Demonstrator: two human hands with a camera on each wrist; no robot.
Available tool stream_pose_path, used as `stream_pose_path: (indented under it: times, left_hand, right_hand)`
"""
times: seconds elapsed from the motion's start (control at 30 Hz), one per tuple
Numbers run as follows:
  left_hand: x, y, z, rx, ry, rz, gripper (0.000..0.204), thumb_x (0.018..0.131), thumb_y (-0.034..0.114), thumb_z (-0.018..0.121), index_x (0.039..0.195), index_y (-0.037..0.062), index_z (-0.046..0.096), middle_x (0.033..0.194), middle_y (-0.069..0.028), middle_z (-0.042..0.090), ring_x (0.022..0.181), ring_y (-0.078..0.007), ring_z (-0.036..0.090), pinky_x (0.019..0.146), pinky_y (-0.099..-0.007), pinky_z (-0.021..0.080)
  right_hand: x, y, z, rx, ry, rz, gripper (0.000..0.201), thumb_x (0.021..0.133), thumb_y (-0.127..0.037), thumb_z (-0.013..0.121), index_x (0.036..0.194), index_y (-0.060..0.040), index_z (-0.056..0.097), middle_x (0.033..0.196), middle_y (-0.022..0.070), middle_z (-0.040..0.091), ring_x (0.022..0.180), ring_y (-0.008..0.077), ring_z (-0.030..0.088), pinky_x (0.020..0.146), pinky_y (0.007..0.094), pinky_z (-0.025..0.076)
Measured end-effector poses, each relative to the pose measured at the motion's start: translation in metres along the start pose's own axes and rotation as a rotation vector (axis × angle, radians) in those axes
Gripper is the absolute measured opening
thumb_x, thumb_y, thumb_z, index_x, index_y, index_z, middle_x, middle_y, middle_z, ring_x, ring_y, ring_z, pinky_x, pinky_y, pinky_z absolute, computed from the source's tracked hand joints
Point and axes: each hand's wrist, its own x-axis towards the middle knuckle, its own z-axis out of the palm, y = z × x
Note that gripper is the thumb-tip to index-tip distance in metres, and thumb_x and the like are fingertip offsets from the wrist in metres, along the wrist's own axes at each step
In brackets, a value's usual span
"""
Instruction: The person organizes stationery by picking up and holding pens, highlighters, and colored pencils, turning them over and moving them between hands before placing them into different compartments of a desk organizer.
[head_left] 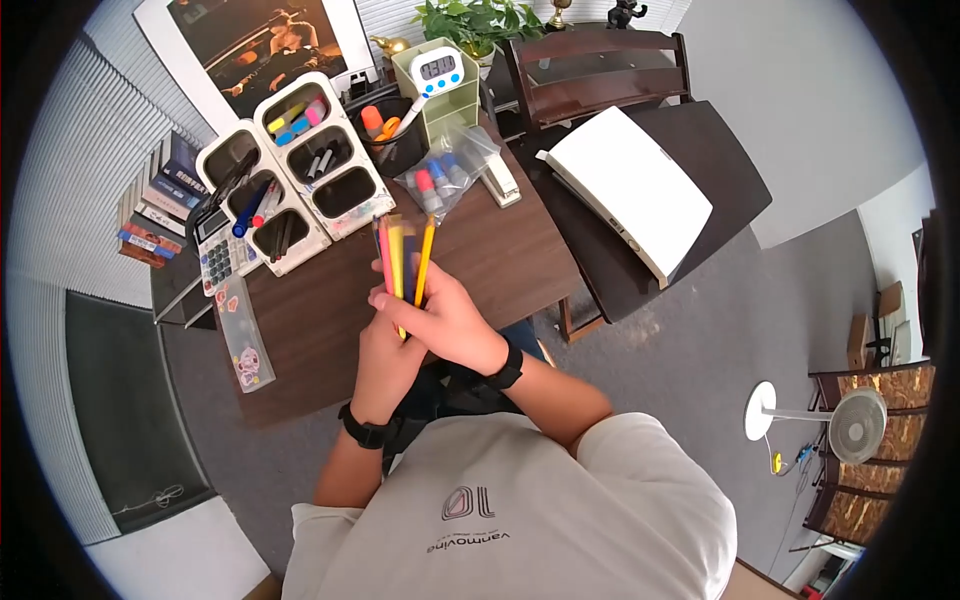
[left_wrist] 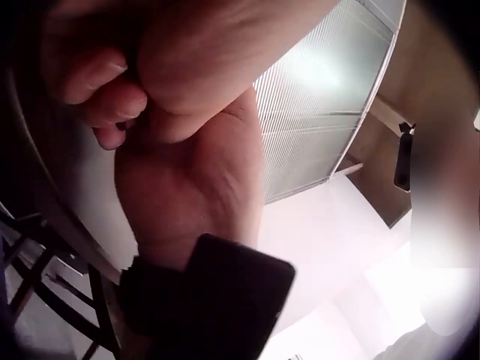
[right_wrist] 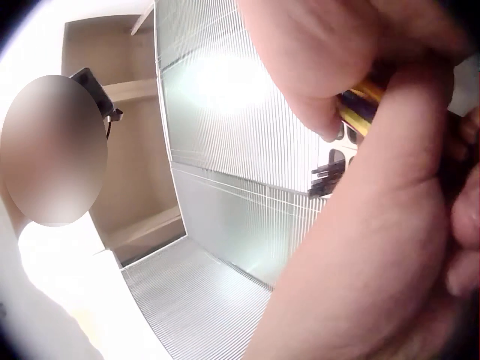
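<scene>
Over the front of the desk, both hands come together round a bunch of colored pencils [head_left: 405, 262], which stands roughly upright with tips toward the organizer. My left hand [head_left: 386, 368] grips its lower part. My right hand [head_left: 455, 318] wraps the bunch from the right, its thumb lying across the front. One yellow pencil [head_left: 427, 250] leans apart from the others at the right side. Striped pencil shafts [right_wrist: 358, 111] show between fingers in the right wrist view. In the left wrist view, the hands [left_wrist: 199, 176] overlap and hide the pencils.
A white organizer [head_left: 328, 228] holding pens and markers stands behind the hands. Nearby are a black pen cup [head_left: 405, 155], a plastic bag of markers [head_left: 470, 160], a stapler [head_left: 502, 182], a calculator [head_left: 218, 262] and a clear case [head_left: 240, 335]. A white box [head_left: 635, 190] lies on the chair.
</scene>
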Motion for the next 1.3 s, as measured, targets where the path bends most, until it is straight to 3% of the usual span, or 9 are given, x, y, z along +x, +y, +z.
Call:
stream_pose_path:
  times: [0.17, 0.33, 0.37, 0.5, 0.6, 0.67, 0.87, 1.0, 1.3]
  left_hand:
    - [0.001, -0.005, -0.016, 0.019, -0.036, 0.003, 0.04, 0.092, 0.007, 0.071, 0.13, 0.0, 0.062, 0.106, -0.0106, 0.069, 0.074, -0.0139, 0.066, 0.065, -0.0286, 0.053]
    - [-0.003, -0.027, -0.026, -0.311, -0.002, -0.055, 0.051, 0.089, -0.003, 0.067, 0.139, 0.0003, 0.057, 0.13, -0.0087, 0.059, 0.087, -0.01, 0.063, 0.073, -0.0249, 0.053]
    - [-0.003, -0.028, -0.027, -0.299, -0.006, 0.077, 0.055, 0.09, -0.004, 0.066, 0.143, 0.0011, 0.055, 0.14, -0.0091, 0.055, 0.112, -0.0146, 0.063, 0.086, -0.0266, 0.055]
    - [0.012, 0.0, -0.026, 0.008, 0.053, 0.393, 0.048, 0.094, 0.002, 0.071, 0.14, -0.0013, 0.057, 0.149, -0.0153, 0.054, 0.136, -0.0253, 0.056, 0.1, -0.0343, 0.054]
    - [0.022, 0.013, -0.017, -0.222, -0.053, 0.27, 0.045, 0.098, 0.007, 0.068, 0.141, -0.0022, 0.057, 0.145, -0.0121, 0.059, 0.132, -0.0211, 0.058, 0.107, -0.034, 0.049]
    - [0.022, 0.022, -0.016, -0.228, -0.057, 0.161, 0.037, 0.098, 0.005, 0.068, 0.134, -0.0028, 0.062, 0.139, -0.0125, 0.063, 0.12, -0.0198, 0.064, 0.101, -0.0329, 0.052]
    - [0.022, 0.033, -0.01, 0.155, 0.047, 0.361, 0.024, 0.1, 0.006, 0.065, 0.122, -0.0022, 0.066, 0.122, -0.0122, 0.07, 0.107, -0.02, 0.067, 0.093, -0.0332, 0.052]
    - [0.028, 0.022, -0.006, -0.051, 0.077, 0.296, 0.011, 0.102, 0.007, 0.061, 0.106, -0.0015, 0.066, 0.108, -0.0119, 0.072, 0.102, -0.0199, 0.067, 0.091, -0.0346, 0.053]
    - [0.045, -0.018, -0.008, -0.763, 0.087, 0.037, 0.026, 0.108, 0.02, 0.057, 0.091, 0.0013, 0.064, 0.09, -0.009, 0.07, 0.097, -0.0217, 0.07, 0.092, -0.0368, 0.054]
  right_hand:
    - [0.006, -0.007, 0.003, -0.078, 0.166, -0.313, 0.02, 0.102, -0.013, 0.072, 0.113, 0.0004, 0.063, 0.096, 0.0027, 0.065, 0.085, 0.0089, 0.063, 0.075, 0.0284, 0.054]
    - [0.006, -0.001, -0.011, -0.346, 0.13, -0.259, 0.033, 0.095, -0.023, 0.081, 0.112, 0.0004, 0.065, 0.1, 0.0103, 0.074, 0.087, 0.0177, 0.071, 0.079, 0.0328, 0.056]
    - [0.006, 0.007, -0.008, -0.254, 0.127, -0.255, 0.032, 0.095, -0.022, 0.081, 0.111, 0.0009, 0.065, 0.1, 0.0118, 0.074, 0.087, 0.0182, 0.071, 0.079, 0.0336, 0.056]
    - [0.002, 0.014, -0.011, -0.253, 0.048, -0.177, 0.029, 0.092, -0.015, 0.083, 0.114, 0.0001, 0.07, 0.102, 0.0089, 0.075, 0.09, 0.0145, 0.07, 0.084, 0.0312, 0.057]
    - [0.004, 0.035, -0.017, -0.414, 0.017, -0.275, 0.025, 0.092, -0.01, 0.078, 0.114, -0.0014, 0.069, 0.102, 0.0105, 0.075, 0.091, 0.0201, 0.074, 0.083, 0.0352, 0.058]
    - [0.003, 0.03, -0.017, -0.443, 0.039, -0.26, 0.021, 0.092, -0.008, 0.072, 0.111, -0.0002, 0.066, 0.101, 0.0197, 0.074, 0.098, 0.044, 0.072, 0.081, 0.043, 0.058]
    - [-0.001, 0.026, -0.008, -0.497, 0.077, -0.307, 0.025, 0.088, -0.01, 0.074, 0.111, -0.0018, 0.067, 0.099, 0.0219, 0.074, 0.096, 0.0442, 0.071, 0.08, 0.0459, 0.058]
    - [0.003, 0.037, -0.012, -0.643, 0.021, -0.357, 0.025, 0.088, -0.012, 0.074, 0.111, -0.003, 0.069, 0.098, 0.0226, 0.073, 0.094, 0.044, 0.071, 0.079, 0.0476, 0.058]
    - [0.004, 0.037, -0.003, -0.848, -0.012, -0.354, 0.03, 0.086, -0.016, 0.074, 0.112, -0.0013, 0.067, 0.096, 0.0235, 0.072, 0.089, 0.0455, 0.07, 0.078, 0.0516, 0.057]
